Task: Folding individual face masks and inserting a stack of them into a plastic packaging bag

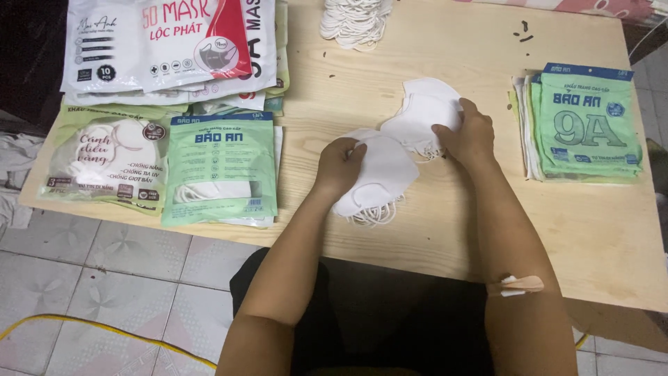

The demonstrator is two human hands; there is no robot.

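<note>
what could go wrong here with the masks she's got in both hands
1. The left hand grips a stack of white masks whose ear loops dangle loose at the bottom; they could tangle or snag.
2. The right hand holds a second mask bundle overlapping the first, so the counts might mix.

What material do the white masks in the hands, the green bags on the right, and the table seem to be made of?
White masks: probably soft non-woven fabric, matte, bending under the left hand and right hand, with thin elastic loops.
Green bags: thin plastic film, slightly glossy with printed faces.
Table: pale wood or wood-look board, with visible grain and a dull finish.
</note>
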